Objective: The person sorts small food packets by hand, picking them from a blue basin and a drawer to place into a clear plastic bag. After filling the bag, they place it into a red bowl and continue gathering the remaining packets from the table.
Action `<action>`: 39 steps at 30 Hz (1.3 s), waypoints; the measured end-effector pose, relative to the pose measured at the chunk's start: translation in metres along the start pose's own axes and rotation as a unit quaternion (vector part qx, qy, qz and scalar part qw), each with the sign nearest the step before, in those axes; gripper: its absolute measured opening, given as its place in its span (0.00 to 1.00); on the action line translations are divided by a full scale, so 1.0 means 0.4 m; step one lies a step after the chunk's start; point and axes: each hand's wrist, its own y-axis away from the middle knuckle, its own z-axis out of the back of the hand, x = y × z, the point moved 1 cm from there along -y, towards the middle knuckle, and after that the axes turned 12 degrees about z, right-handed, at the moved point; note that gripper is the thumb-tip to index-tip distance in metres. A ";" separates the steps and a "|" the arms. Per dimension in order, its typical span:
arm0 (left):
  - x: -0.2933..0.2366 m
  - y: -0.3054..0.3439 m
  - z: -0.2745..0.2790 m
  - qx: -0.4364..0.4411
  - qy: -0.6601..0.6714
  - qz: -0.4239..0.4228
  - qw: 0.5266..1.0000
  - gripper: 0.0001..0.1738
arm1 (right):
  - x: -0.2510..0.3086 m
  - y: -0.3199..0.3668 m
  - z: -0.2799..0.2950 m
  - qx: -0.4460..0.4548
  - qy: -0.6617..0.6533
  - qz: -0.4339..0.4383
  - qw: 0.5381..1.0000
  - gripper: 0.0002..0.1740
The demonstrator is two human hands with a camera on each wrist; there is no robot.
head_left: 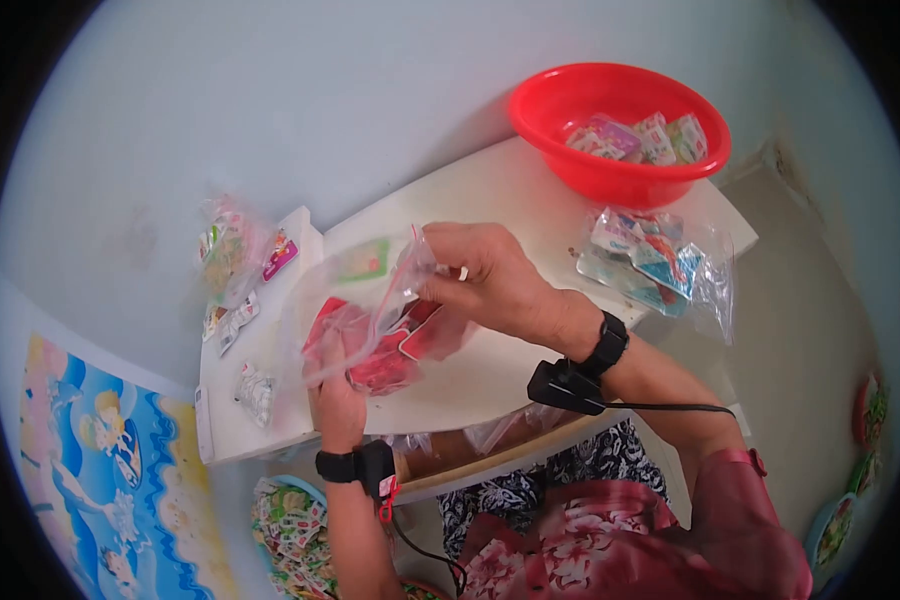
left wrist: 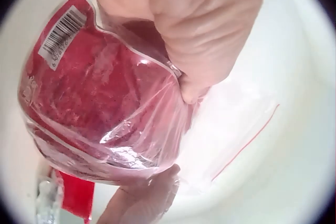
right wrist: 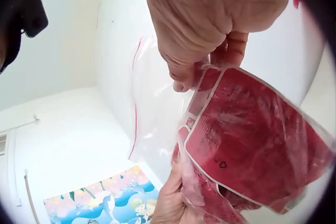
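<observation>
A clear zip bag (head_left: 315, 290) with a red zip line hangs between both hands over the white table, with several red packets (head_left: 385, 368) in its lower part. My left hand (head_left: 340, 395) grips the packets through the film from below. On the other side, my right hand (head_left: 495, 280) pinches the bag near its mouth, thumb against fingers. In the left wrist view one red packet (left wrist: 105, 82) shows a barcode label under glossy film. The right wrist view has the red packets (right wrist: 252, 134) fanned below the right hand's fingertips. A green packet (head_left: 366, 260) shows through the bag.
A red basin (head_left: 540, 130) holding packets stands at the table's far right, beside a clear bag of blue and white packets (head_left: 650, 262) at the edge. Another filled bag (head_left: 235, 255) and small packets lie on the left. An open drawer (head_left: 510, 450) sits under the table (head_left: 470, 195).
</observation>
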 end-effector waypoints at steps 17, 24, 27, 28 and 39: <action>-0.185 0.006 -0.124 0.283 0.459 0.222 0.812 0.23 | -0.046 0.071 -0.017 -0.176 -0.080 -0.197 0.961 0.23; -0.193 0.009 -0.115 0.232 0.488 0.237 0.808 0.27 | -0.115 0.208 -0.068 -0.274 -0.334 -0.259 0.864 0.32; -0.207 0.028 -0.131 0.190 0.508 0.236 0.806 0.29 | -0.086 0.239 -0.115 -0.332 -0.371 -0.242 0.833 0.33; -0.216 0.043 -0.143 0.167 0.517 0.229 0.807 0.30 | -0.079 0.245 -0.128 -0.367 -0.376 -0.239 0.817 0.31; -0.209 0.059 -0.119 0.214 0.511 0.204 0.807 0.43 | -0.069 0.241 -0.111 -0.353 -0.360 -0.223 0.834 0.29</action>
